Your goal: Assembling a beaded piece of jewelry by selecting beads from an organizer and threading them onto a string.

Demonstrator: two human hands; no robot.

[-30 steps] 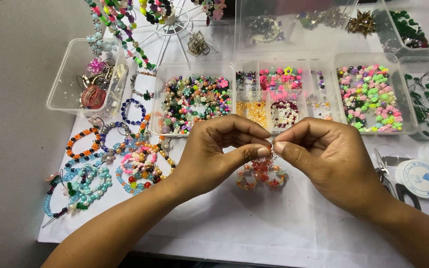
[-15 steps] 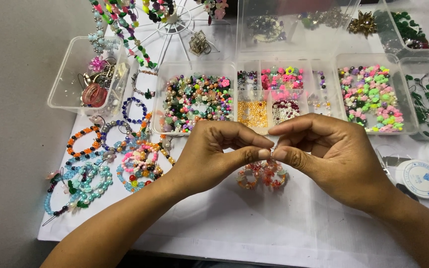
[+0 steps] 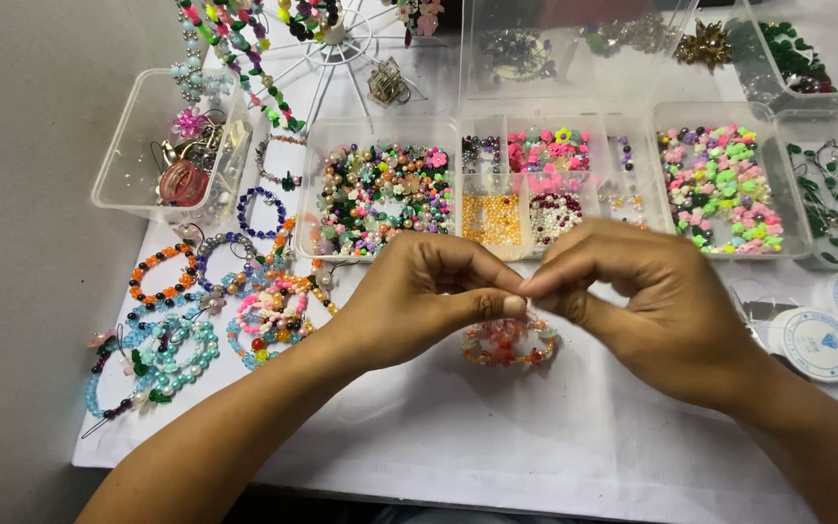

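Pinched together at centre table: left hand [image 3: 419, 296] and right hand [image 3: 647, 306], fingertips meeting, both closed on the top of a beaded bracelet [image 3: 506, 343]. Small loop of orange, pink and clear beads, hanging just below the thumbs, low over the white sheet [image 3: 497, 437]. Hemmed in behind by bead trays: mixed-bead tray [image 3: 380, 189] beyond the left knuckles, divided tray [image 3: 535, 184] just past the fingertips. Finished bracelets [image 3: 206, 311] piled close to the left wrist; thread spool [image 3: 815, 343] near the right. Bare sheet in front, toward the near edge.
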